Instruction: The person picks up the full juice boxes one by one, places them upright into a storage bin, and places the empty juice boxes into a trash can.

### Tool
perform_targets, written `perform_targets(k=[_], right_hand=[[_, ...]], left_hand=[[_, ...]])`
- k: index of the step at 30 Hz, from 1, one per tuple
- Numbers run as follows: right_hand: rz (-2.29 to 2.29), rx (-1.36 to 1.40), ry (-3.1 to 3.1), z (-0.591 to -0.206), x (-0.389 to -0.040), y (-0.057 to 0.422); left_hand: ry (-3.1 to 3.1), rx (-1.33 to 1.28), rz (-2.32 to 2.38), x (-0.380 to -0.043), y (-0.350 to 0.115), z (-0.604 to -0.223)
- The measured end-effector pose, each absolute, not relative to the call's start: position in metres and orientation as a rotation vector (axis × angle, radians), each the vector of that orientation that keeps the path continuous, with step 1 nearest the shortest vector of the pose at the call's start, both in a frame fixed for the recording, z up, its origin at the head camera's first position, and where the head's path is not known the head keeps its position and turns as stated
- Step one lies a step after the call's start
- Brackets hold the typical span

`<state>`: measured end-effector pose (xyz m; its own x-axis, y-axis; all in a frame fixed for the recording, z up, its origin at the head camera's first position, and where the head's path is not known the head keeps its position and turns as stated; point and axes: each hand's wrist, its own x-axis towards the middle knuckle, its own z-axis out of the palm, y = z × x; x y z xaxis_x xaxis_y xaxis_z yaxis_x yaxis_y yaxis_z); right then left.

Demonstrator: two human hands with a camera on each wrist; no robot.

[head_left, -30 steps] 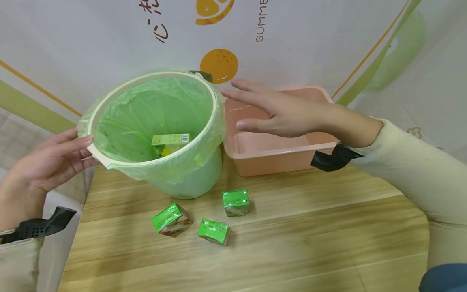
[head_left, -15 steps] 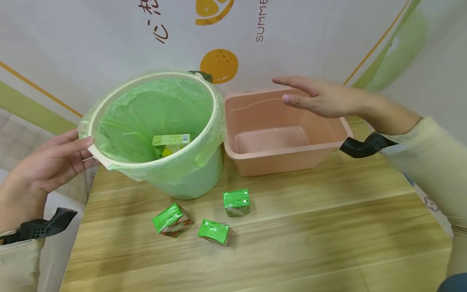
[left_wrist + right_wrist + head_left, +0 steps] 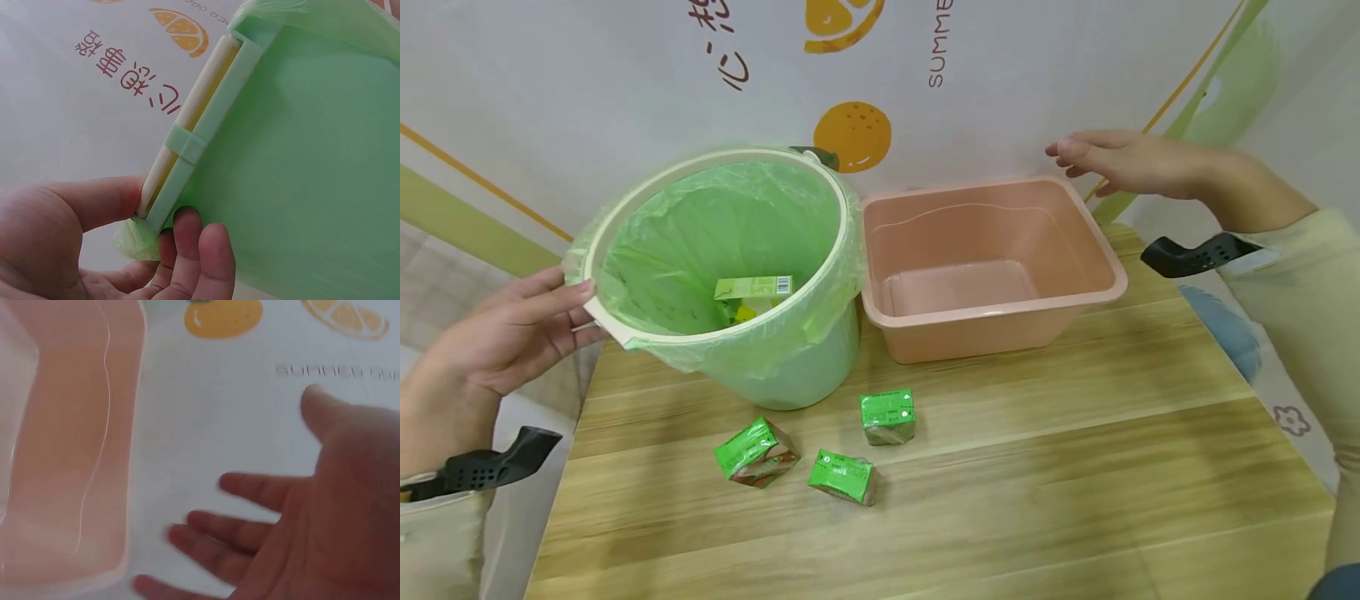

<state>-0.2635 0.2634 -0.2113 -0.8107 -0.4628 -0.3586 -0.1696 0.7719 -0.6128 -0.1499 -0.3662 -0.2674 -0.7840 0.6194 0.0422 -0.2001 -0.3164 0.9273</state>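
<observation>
The left hand (image 3: 512, 329) pinched the green bin (image 3: 805, 375) by its rim, far left on the worktop (image 3: 1037, 467). The right hand (image 3: 1138, 164) hung near the far right corner of the pink basin (image 3: 977, 337), fingers loosely spread. Three green boxes (image 3: 842, 477) lay nearer.

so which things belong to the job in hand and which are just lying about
Probably in the job:
round pale-green plastic bin, held at its rim by the left hand
translucent green plastic liner over its rim
light-green printed carton inside

Seemingly just lying about, untouched:
three green-topped boxes on the wooden table
rectangular pink plastic tub
</observation>
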Motion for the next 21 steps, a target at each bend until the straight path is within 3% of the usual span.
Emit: perform_targets(k=[15, 21], right_hand=[[-0.762, -0.144, 2.253, -0.234, -0.296, 0.302], [-0.881, -0.133, 2.098, -0.255, -0.308, 0.313]], left_hand=[[1.48, 0.537, 2.118, -0.149, -0.366, -0.268], [1.471, 0.54, 2.126, -0.148, -0.365, -0.267]])
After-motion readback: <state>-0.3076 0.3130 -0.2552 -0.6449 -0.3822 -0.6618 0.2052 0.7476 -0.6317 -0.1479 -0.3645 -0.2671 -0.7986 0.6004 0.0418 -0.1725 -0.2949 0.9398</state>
